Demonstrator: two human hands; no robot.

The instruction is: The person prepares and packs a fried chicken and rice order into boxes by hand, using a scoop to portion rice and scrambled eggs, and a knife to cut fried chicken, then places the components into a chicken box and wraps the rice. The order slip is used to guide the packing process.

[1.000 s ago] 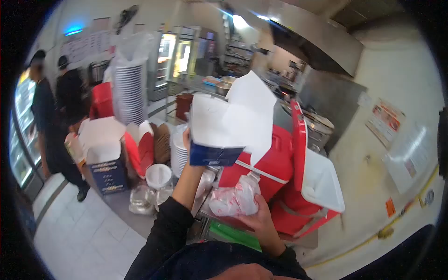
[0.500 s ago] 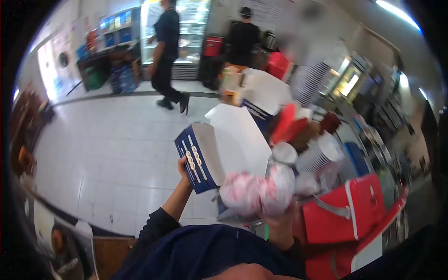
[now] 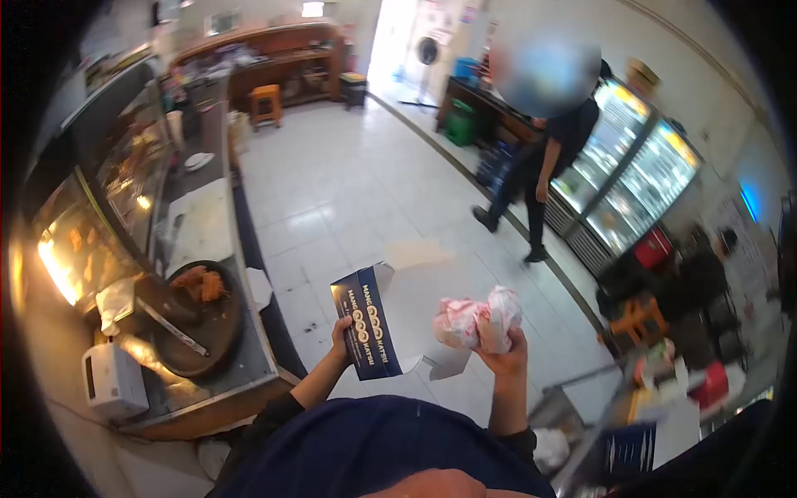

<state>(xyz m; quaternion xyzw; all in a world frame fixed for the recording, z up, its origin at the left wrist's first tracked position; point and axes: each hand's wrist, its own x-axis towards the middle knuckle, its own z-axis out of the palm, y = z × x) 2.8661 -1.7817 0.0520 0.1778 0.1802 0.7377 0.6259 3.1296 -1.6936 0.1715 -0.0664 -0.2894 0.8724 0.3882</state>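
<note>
My left hand (image 3: 342,334) is closed on the near left side of a dark blue and white paper takeout box (image 3: 363,332) with printed lettering. The box's lid is open, its white inside facing up and right. In my right hand (image 3: 506,355) are pink-and-white wrapped bundles (image 3: 465,322), apparently two, held over the right part of the open box. The fingers curl around the right bundle. What the wrapping contains is hidden.
On the left counter sit a round dark tray (image 3: 228,340) with fried food (image 3: 201,285) and a long-handled tool, and a white device (image 3: 114,380). A lit display case (image 3: 66,257) stands behind. Another person (image 3: 552,158) walks near the glass-door fridges (image 3: 610,178). More boxes (image 3: 628,448) lie lower right.
The view has swung left, from the stacked cups and red bags toward the food counter. Both hands still hold the box and bundles; my right hand shows more clearly now.
</note>
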